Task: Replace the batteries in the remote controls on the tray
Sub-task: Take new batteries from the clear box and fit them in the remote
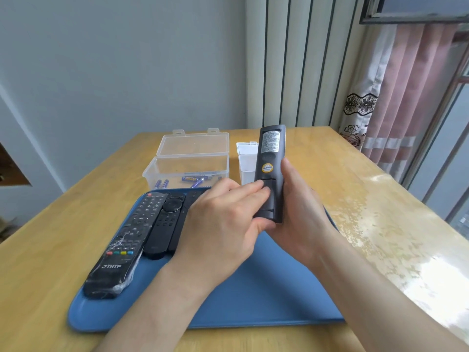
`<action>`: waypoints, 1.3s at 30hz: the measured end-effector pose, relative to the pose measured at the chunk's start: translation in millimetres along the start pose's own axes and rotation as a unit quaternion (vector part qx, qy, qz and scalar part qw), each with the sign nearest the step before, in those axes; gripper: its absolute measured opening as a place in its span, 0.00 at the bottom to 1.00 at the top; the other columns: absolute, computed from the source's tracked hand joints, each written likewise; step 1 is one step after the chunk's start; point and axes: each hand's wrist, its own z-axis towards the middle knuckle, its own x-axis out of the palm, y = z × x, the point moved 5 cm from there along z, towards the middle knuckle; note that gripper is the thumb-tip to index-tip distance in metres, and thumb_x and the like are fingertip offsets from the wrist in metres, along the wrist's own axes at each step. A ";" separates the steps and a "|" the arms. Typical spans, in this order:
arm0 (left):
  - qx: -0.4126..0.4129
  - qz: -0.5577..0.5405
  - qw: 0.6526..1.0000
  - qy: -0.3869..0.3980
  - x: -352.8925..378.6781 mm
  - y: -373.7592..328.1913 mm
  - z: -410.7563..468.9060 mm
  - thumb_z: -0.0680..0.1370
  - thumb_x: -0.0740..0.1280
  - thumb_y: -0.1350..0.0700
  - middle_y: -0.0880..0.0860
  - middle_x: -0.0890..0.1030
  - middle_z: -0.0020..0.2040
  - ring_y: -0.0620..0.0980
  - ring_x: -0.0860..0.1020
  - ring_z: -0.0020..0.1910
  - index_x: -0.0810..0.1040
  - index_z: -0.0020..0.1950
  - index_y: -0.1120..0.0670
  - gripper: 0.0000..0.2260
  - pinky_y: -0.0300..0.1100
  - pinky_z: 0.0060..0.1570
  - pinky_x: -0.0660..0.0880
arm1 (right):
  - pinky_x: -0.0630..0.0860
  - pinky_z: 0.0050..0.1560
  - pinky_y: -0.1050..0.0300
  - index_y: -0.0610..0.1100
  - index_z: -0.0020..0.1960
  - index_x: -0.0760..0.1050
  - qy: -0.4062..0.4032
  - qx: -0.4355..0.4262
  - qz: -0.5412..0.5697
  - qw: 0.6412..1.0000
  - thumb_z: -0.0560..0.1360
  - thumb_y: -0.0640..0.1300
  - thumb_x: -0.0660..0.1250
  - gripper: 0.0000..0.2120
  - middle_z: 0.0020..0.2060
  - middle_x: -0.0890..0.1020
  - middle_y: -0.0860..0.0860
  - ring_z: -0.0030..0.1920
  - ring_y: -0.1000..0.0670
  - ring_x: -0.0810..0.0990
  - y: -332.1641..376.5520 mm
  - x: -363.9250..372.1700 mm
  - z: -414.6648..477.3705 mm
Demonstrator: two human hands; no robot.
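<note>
Above the blue plastic tray (253, 295), a slim black remote control (270, 158) stands upright with its labelled back toward the camera. The right hand (302, 214) grips its right side, fingers hidden behind the body. The left hand (220, 224) pinches it, two fingertips on the battery cover (274, 199) and the thumb under the lower end, which it covers. On the tray's left lie a plastic-wrapped black THTF remote (121, 245) and a black remote with a round dial (167, 224); a third dark remote (194, 196) is mostly hidden by the left hand. Behind, an open clear plastic box (187, 163) holds blue batteries (193, 179). A small white container (245, 158) is half hidden by the held remote. The tray's right half shows bare blue. Glare washes out the wooden tabletop (368, 199) toward its right edge.
</note>
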 end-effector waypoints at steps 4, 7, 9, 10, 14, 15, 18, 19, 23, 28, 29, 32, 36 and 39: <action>0.002 0.007 0.999 -0.031 0.2 -2.0 -1.1 0.66 0.74 0.52 0.49 0.84 0.55 0.52 0.77 0.42 0.84 0.55 0.57 0.19 0.45 0.43 0.79 | 0.81 0.39 0.57 0.41 0.60 0.78 -0.006 -0.009 -0.019 1.000 0.81 0.56 0.59 0.21 0.47 0.85 0.44 0.46 0.47 0.85 0.7 2.0 -3.3; 0.000 0.004 0.999 -0.045 0.8 -1.1 -2.5 0.66 0.73 0.53 0.50 0.84 0.55 0.52 0.77 0.42 0.83 0.55 0.57 0.19 0.45 0.43 0.79 | 0.78 0.53 0.53 0.40 0.62 0.77 -0.011 -0.010 -0.031 0.999 0.80 0.56 0.59 0.22 0.50 0.84 0.43 0.51 0.46 0.83 -1.2 3.1 -3.7; -0.015 -0.013 0.998 -0.052 1.5 1.4 -2.6 0.66 0.74 0.52 0.49 0.84 0.56 0.51 0.77 0.43 0.83 0.55 0.56 0.19 0.45 0.44 0.79 | 0.73 0.57 0.49 0.39 0.64 0.75 -0.016 -0.016 -0.029 0.999 0.80 0.56 0.59 0.23 0.51 0.80 0.42 0.52 0.45 0.79 -1.4 4.0 -4.2; -0.026 -0.025 0.998 -0.049 2.5 2.9 -2.6 0.66 0.73 0.52 0.49 0.83 0.56 0.51 0.78 0.44 0.83 0.56 0.55 0.19 0.45 0.46 0.79 | 0.72 0.58 0.48 0.39 0.65 0.74 -0.021 -0.019 -0.028 0.999 0.80 0.56 0.60 0.24 0.51 0.78 0.42 0.52 0.44 0.78 -1.2 4.5 -4.3; -0.107 -0.119 0.987 -0.014 7.3 11.7 -3.9 0.66 0.73 0.47 0.39 0.81 0.57 0.47 0.79 0.47 0.82 0.58 0.49 0.21 0.42 0.51 0.77 | 0.74 0.43 0.52 0.37 0.61 0.74 -0.028 -0.030 -0.054 0.998 0.81 0.54 0.60 0.21 0.40 0.76 0.43 0.40 0.45 0.75 0.5 3.2 -2.1; -0.140 -0.151 0.978 -0.002 8.7 14.9 -4.3 0.65 0.74 0.48 0.36 0.81 0.55 0.44 0.77 0.46 0.82 0.59 0.46 0.21 0.42 0.51 0.76 | 0.73 0.40 0.53 0.37 0.59 0.74 -0.030 -0.036 -0.080 0.996 0.81 0.54 0.59 0.20 0.38 0.76 0.43 0.37 0.45 0.75 1.5 1.7 -1.5; -0.227 -0.261 0.936 0.064 16.8 23.1 -6.0 0.67 0.78 0.52 0.36 0.81 0.48 0.42 0.75 0.45 0.76 0.59 0.34 0.25 0.44 0.50 0.75 | 0.73 0.40 0.56 0.42 0.59 0.74 -0.043 -0.087 -0.249 0.964 0.82 0.51 0.56 0.16 0.40 0.77 0.45 0.38 0.50 0.76 7.8 -1.1 -2.4; -0.245 -0.306 0.916 0.089 20.5 23.0 -6.7 0.68 0.78 0.53 0.35 0.81 0.49 0.43 0.75 0.46 0.72 0.61 0.31 0.28 0.45 0.50 0.75 | 0.73 0.39 0.59 0.45 0.61 0.74 -0.041 -0.108 -0.310 0.944 0.83 0.48 0.54 0.14 0.38 0.77 0.48 0.37 0.55 0.76 9.9 -0.3 -2.9; -0.247 -0.311 0.905 0.151 28.9 15.2 -9.3 0.65 0.75 0.48 0.36 0.80 0.53 0.40 0.76 0.49 0.57 0.68 0.31 0.40 0.40 0.49 0.74 | 0.75 0.38 0.50 0.39 0.49 0.73 -0.006 -0.165 -0.550 0.819 0.80 0.43 0.53 0.12 0.34 0.78 0.46 0.35 0.49 0.74 8.4 8.5 -1.3; -0.249 -0.307 0.898 0.194 28.7 10.5 -8.9 0.69 0.74 0.49 0.39 0.81 0.46 0.42 0.78 0.42 0.69 0.60 0.36 0.24 0.43 0.49 0.77 | 0.73 0.42 0.52 0.46 0.57 0.70 -0.063 -0.138 -0.731 0.665 0.75 0.55 0.62 0.16 0.44 0.80 0.49 0.47 0.46 0.78 24.7 7.7 -9.3; -0.249 -0.318 0.889 0.218 31.7 7.0 -9.2 0.69 0.74 0.49 0.40 0.82 0.46 0.42 0.79 0.42 0.71 0.59 0.37 0.21 0.45 0.50 0.77 | 0.74 0.42 0.52 0.47 0.60 0.69 -0.084 -0.121 -0.749 0.646 0.74 0.57 0.64 0.19 0.44 0.80 0.50 0.47 0.46 0.78 31.3 3.6 -12.2; -0.252 -0.325 0.867 0.280 38.9 -1.5 -14.9 0.69 0.74 0.45 0.41 0.83 0.46 0.44 0.81 0.47 0.76 0.53 0.41 0.15 0.50 0.54 0.78 | 0.69 0.35 0.54 0.47 0.58 0.68 -0.105 -0.058 -0.810 0.574 0.72 0.60 0.63 0.22 0.41 0.76 0.52 0.43 0.47 0.76 37.3 -5.5 -15.4; -0.252 -0.224 0.890 0.305 43.8 -0.5 -20.7 0.68 0.73 0.42 0.40 0.81 0.44 0.39 0.76 0.38 0.76 0.51 0.41 0.14 0.38 0.42 0.75 | 0.67 0.32 0.55 0.47 0.48 0.71 -0.088 -0.031 -0.851 0.517 0.71 0.61 0.65 0.18 0.41 0.75 0.52 0.37 0.51 0.72 31.7 -10.9 -13.4; -0.229 -0.146 0.914 0.302 40.8 -2.4 -19.6 0.70 0.71 0.40 0.41 0.79 0.44 0.38 0.74 0.40 0.76 0.54 0.41 0.15 0.31 0.35 0.65 | 0.73 0.45 0.54 0.48 0.61 0.75 -0.064 -0.029 -0.847 0.526 0.73 0.61 0.66 0.23 0.53 0.77 0.50 0.50 0.48 0.76 37.9 -15.8 -10.3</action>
